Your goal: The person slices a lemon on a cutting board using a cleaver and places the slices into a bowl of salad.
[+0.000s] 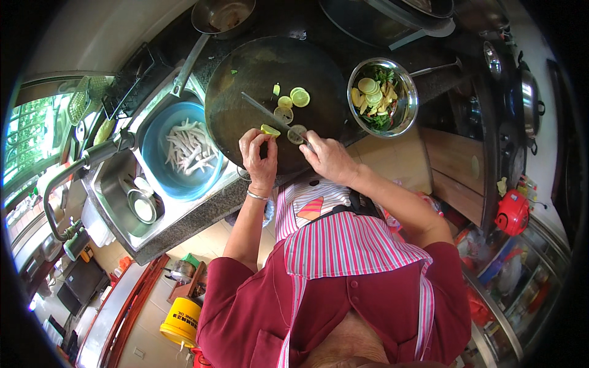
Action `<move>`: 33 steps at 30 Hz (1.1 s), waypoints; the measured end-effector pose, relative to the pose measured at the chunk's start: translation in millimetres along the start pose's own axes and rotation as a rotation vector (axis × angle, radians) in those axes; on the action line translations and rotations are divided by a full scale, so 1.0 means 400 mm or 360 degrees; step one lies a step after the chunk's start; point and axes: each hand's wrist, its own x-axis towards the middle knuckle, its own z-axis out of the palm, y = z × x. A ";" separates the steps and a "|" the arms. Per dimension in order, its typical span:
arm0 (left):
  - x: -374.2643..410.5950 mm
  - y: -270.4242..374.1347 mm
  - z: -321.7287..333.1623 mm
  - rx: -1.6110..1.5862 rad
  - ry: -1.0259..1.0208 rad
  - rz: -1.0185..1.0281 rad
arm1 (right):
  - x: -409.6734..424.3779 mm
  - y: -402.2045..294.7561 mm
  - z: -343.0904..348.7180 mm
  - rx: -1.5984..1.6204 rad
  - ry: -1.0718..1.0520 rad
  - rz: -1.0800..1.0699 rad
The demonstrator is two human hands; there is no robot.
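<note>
My left hand pinches a cut piece of lemon between thumb and fingertips, just above the near part of a round dark chopping board. The handle of a kitchen knife is in my right hand. Its blade slants away to the upper left across the board, past the lemon piece. Several lemon slices lie on the board beyond and beside the blade, and a small lemon offcut is farther back. At the board's right stands a steel bowl of green herbs, yellowish slices and lemon slices.
Left of the board, a blue basin holding pale chicken feet sits in the sink. The neighbouring sink bowl contains dishes, beneath a faucet. A saucepan stands behind, its handle pointing toward the sink.
</note>
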 end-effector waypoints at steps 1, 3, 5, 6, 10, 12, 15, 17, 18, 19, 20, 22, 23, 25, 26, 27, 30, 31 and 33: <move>-0.001 -0.001 0.000 0.0004 0.0000 0.0004 | 0.016 0.005 -0.012 -0.0142 0.0073 -0.0120; -0.002 -0.005 0.000 0.0017 0.0002 0.0010 | 0.048 0.005 -0.051 -0.0340 0.0147 -0.0214; -0.003 -0.006 0.000 0.0009 0.0011 0.0025 | 0.076 0.031 -0.067 -0.0528 0.0248 -0.0317; -0.001 -0.006 0.001 0.0002 0.0015 0.0032 | 0.082 0.034 -0.072 -0.0454 0.0263 -0.0314; 0.001 -0.002 -0.001 0.0000 -0.0011 0.0073 | 0.048 -0.014 -0.091 0.0008 0.0086 -0.0116; 0.002 -0.002 0.000 0.0003 -0.0007 0.0093 | 0.006 -0.040 -0.090 0.0079 -0.0033 -0.0036; -0.004 -0.004 -0.001 0.0000 -0.0017 0.0081 | -0.044 -0.052 -0.079 0.0001 -0.0125 -0.0089; -0.008 -0.003 -0.003 0.0024 -0.0023 0.0073 | -0.068 -0.057 -0.079 -0.0041 -0.0210 -0.0070; -0.007 -0.001 -0.003 0.0031 -0.0023 0.0082 | -0.075 -0.068 -0.088 -0.0115 -0.0251 -0.0031; -0.006 0.001 -0.003 0.0037 -0.0024 0.0092 | -0.078 -0.064 -0.089 -0.0126 -0.0254 -0.0030; -0.006 0.003 -0.003 0.0044 -0.0025 0.0102 | -0.082 -0.059 -0.088 -0.0137 -0.0256 -0.0030; -0.005 0.004 -0.004 0.0051 -0.0042 0.0100 | -0.085 -0.054 -0.089 -0.0150 -0.0225 -0.0081; -0.005 0.004 -0.005 0.0055 -0.0050 0.0098 | -0.086 -0.054 -0.090 -0.0154 -0.0192 -0.0130; -0.011 -0.004 -0.006 0.0070 -0.0076 0.0096 | -0.091 -0.055 -0.091 -0.0166 -0.0154 -0.0184; -0.013 -0.006 -0.006 0.0077 -0.0088 0.0093 | -0.093 -0.057 -0.092 -0.0174 -0.0148 -0.0192; -0.011 -0.004 -0.006 0.0069 -0.0086 0.0092 | -0.094 -0.058 -0.093 -0.0182 -0.0144 -0.0197; 0.001 0.006 -0.005 0.0046 -0.0089 0.0084 | -0.090 -0.055 -0.097 -0.0140 -0.0150 -0.0160; 0.005 0.009 -0.004 0.0039 -0.0096 0.0079 | -0.088 -0.053 -0.096 -0.0121 -0.0191 -0.0100; 0.009 0.008 -0.003 0.0033 -0.0105 0.0063 | -0.080 -0.053 -0.092 -0.0080 -0.0273 0.0017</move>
